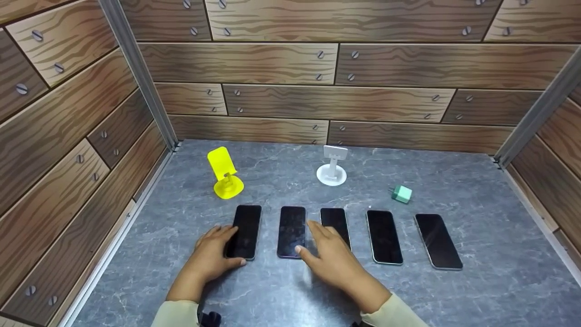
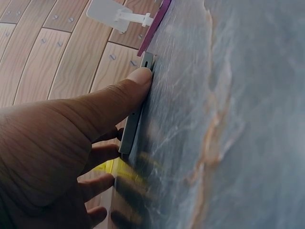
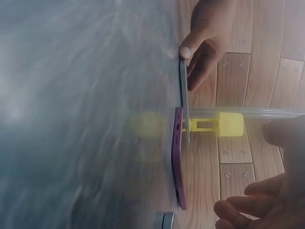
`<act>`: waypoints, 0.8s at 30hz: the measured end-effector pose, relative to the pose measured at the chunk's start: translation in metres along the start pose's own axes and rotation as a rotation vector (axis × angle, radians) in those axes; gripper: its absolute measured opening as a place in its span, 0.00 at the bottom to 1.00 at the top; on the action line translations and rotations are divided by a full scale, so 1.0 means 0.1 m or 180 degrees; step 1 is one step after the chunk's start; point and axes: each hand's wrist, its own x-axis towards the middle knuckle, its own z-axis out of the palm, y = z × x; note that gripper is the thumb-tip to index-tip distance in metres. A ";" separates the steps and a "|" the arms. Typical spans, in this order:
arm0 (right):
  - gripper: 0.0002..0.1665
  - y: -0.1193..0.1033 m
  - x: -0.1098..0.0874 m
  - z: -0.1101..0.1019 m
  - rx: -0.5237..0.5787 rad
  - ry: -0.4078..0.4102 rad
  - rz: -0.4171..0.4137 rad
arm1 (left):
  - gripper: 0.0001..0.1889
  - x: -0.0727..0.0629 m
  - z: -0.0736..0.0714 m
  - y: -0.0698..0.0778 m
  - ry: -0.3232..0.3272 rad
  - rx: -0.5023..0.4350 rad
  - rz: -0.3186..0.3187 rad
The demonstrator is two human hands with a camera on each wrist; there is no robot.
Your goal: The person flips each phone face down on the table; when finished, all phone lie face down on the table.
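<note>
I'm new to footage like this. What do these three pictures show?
No machine here: a person works bare-handed. The wide picture comes from a camera on the head; the others, one from each wrist, so the table looks tipped sideways. On it lie five phones in a row; behind them are a yellow stand, a white stand and a green plug. The left hand grips the leftmost phone at its edges. The right hand hovers near the second and third phones, holding nothing.

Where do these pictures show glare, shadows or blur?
Head view: pale glare on the tabletop, a soft shadow below the right hand; left wrist view: dark streaks beside the left hand, shadow or reflection unclear; right wrist view: hazy, with the yellow stand reflected as a blurry patch.
</note>
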 end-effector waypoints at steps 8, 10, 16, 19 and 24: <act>0.45 -0.08 0.06 0.06 0.0165 -0.0092 -0.0006 | 0.49 -0.01 0.01 -0.02 0.0026 0.0020 0.0007; 0.45 -0.10 0.07 0.08 0.0186 -0.0119 -0.0001 | 0.49 -0.01 0.01 -0.02 0.0032 0.0031 0.0002; 0.45 -0.17 0.12 0.16 0.0236 -0.0169 -0.0036 | 0.48 -0.01 -0.01 -0.02 0.0032 0.0031 -0.0016; 0.45 -0.20 0.14 0.20 0.0267 -0.0251 -0.0019 | 0.48 -0.01 -0.01 -0.01 0.0025 0.0029 -0.0035; 0.47 -0.27 0.17 0.25 0.0295 -0.0384 0.0011 | 0.48 -0.01 0.00 0.00 0.0024 0.0040 -0.0047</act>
